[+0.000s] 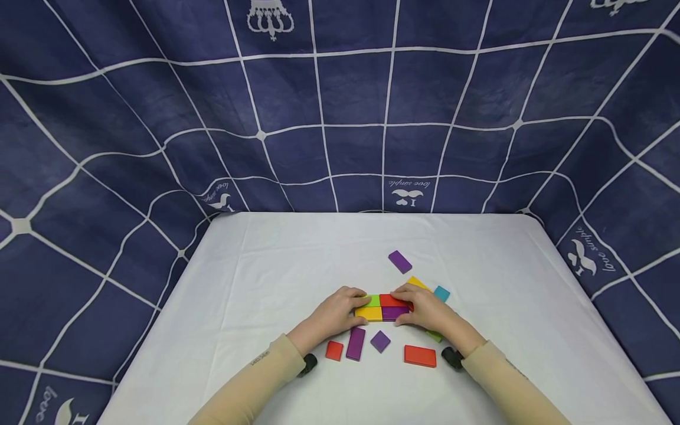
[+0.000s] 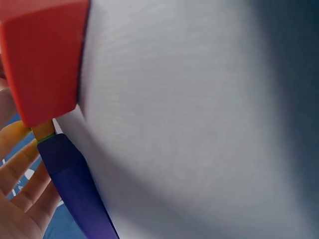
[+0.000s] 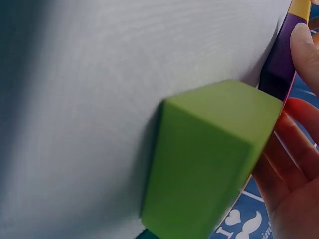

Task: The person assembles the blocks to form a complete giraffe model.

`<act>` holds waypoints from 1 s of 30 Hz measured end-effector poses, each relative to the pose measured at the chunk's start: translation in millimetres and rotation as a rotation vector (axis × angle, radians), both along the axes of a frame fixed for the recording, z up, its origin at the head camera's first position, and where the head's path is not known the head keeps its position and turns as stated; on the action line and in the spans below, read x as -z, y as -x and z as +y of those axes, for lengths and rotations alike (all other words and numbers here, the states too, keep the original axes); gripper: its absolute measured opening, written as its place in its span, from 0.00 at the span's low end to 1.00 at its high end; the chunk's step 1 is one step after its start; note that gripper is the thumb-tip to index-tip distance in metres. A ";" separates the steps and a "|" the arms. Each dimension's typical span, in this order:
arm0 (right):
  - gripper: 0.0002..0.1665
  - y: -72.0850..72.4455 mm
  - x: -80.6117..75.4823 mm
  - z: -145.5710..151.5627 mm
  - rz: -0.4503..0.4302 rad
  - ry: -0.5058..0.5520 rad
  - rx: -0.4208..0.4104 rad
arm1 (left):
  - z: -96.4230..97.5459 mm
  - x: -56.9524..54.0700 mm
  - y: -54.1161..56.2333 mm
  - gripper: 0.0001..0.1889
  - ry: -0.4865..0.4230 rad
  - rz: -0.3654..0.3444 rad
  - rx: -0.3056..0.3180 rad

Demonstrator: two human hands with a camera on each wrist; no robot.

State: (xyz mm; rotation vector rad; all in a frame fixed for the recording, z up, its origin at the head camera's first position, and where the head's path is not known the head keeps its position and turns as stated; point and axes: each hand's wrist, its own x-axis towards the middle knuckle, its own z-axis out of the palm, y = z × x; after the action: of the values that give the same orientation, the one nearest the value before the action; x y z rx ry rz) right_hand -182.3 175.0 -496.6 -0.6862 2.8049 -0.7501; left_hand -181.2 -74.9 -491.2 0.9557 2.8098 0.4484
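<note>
Four blocks lie edge to edge in two rows on the white cloth: a light green block [image 1: 373,301], a red block [image 1: 392,300], a yellow block [image 1: 369,314] and a purple block [image 1: 395,313]. My left hand [image 1: 332,313] grips the green and yellow blocks from the left, thumb on the near side and fingers on the far side. From the opposite end my right hand [image 1: 429,310] grips the red and purple blocks the same way; its thumb touches the purple block [image 3: 280,55] in the right wrist view. Part of the red end is covered by fingers.
Nearer me lie a small red block [image 1: 334,350], a purple block [image 1: 355,344], a purple square [image 1: 380,341] and a red rectangular block [image 1: 420,356]. Around my right hand are a green block [image 3: 209,154], yellow block [image 1: 418,283] and blue block [image 1: 441,293]; another purple block [image 1: 400,261] lies farther back.
</note>
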 end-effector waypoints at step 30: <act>0.37 2.2 1.8 2.1 -0.010 0.009 0.006 | -15.5 -5.7 -5.5 0.30 -0.143 0.000 -0.055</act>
State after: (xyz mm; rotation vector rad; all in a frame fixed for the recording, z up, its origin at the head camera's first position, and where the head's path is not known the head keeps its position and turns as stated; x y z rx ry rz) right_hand -184.6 177.2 -498.4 -0.6745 2.7979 -0.7650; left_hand -175.7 -90.4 -485.5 0.9061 2.8416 0.6649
